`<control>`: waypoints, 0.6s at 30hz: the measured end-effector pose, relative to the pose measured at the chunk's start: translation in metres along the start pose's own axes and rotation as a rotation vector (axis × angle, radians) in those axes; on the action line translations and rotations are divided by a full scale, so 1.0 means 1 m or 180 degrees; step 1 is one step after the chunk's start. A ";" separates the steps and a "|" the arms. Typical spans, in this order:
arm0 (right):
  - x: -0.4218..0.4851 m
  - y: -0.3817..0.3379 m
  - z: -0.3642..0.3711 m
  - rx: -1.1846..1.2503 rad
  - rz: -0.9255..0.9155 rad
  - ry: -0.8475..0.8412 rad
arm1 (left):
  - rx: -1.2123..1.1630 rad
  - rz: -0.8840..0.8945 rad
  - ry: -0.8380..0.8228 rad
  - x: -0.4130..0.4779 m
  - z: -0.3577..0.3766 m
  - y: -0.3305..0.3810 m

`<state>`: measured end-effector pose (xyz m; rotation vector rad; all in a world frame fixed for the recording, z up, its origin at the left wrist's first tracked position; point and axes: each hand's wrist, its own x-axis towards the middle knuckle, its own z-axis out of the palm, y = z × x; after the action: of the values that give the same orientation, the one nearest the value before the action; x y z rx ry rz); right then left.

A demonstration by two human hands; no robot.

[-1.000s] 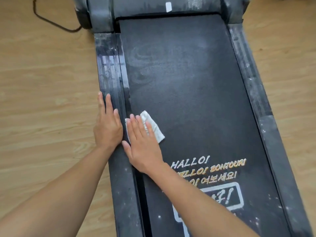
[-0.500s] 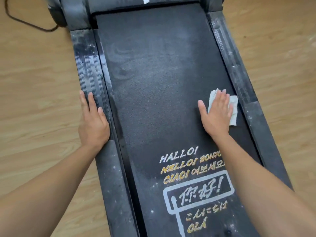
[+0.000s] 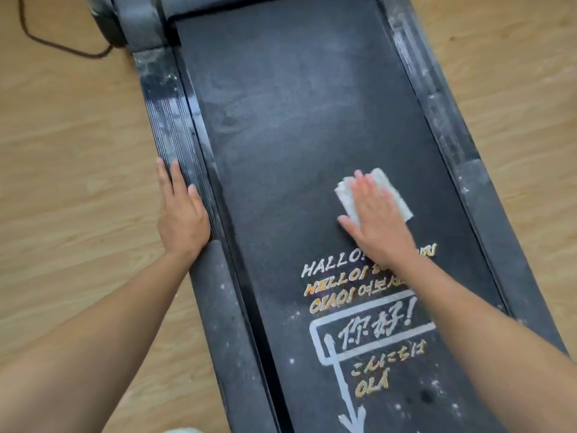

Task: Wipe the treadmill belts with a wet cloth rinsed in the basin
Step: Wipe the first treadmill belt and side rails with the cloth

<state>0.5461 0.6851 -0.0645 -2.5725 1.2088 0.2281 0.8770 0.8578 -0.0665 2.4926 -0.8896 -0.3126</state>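
The black treadmill belt runs away from me, dusty with pale smears in its far half and printed greetings near me. A folded white cloth lies on the belt right of centre. My right hand presses flat on the cloth with straight fingers, slightly blurred. My left hand rests flat on the ribbed left side rail, fingers straight. No basin is in view.
The right side rail is dusty grey. A black power cable curls over the wooden floor at the far left, beside the treadmill's front housing.
My right hand swept the cloth from the belt's left edge to its right edge, then back a little toward the centre. My left hand stayed on the left rail.
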 end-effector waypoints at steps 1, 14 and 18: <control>0.004 0.037 -0.009 0.0006 0.0332 0.0098 | 0.0001 0.0014 0.0022 0.001 0.000 0.001; -0.066 -0.199 0.044 0.0307 -0.0246 -0.0077 | -0.0124 -0.0016 0.0060 0.002 0.003 -0.001; -0.089 -0.199 0.056 0.0140 -0.0891 -0.0154 | -0.0152 0.0089 -0.0010 0.001 0.000 -0.005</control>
<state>0.6422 0.8882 -0.0558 -2.6422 0.8148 0.1988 0.8800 0.8603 -0.0688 2.4344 -0.9070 -0.3246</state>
